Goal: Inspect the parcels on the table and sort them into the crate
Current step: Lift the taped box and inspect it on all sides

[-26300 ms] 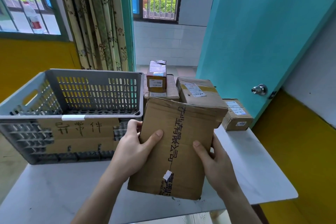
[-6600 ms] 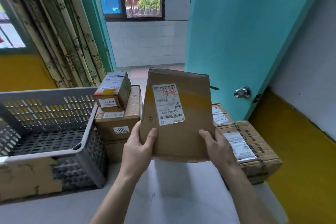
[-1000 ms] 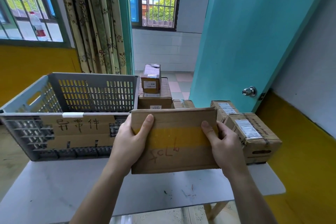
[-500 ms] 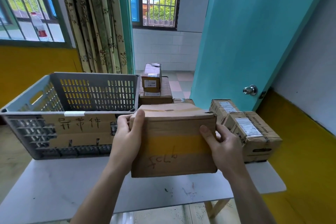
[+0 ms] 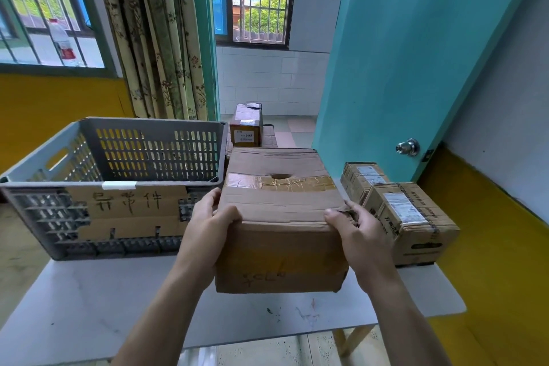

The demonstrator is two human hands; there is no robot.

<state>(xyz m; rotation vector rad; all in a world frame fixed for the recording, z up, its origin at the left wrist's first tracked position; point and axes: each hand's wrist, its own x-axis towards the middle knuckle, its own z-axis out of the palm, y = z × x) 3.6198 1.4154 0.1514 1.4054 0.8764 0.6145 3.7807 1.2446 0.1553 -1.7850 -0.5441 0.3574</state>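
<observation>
I hold a brown cardboard parcel [image 5: 279,217] above the white table [image 5: 89,306], right of the grey slotted crate [image 5: 118,157]. Its taped top face now shows, with a small hole in the tape; handwriting marks its near face. My left hand [image 5: 208,229] grips the parcel's near left corner, thumb on top. My right hand [image 5: 356,229] grips the near right corner. The crate's inside looks empty where I can see it, and a cardboard sign with handwritten characters is taped to its front.
Two labelled parcels [image 5: 410,217] sit at the table's right edge. A small box [image 5: 246,125] stands on a larger box behind the held parcel. A teal door [image 5: 416,68] with a knob [image 5: 408,147] stands open at the right. Curtains hang behind the crate.
The parcel has tipped its top face toward me over the last second; earlier only its handwritten side showed. Both hands shifted to its near upper corners.
</observation>
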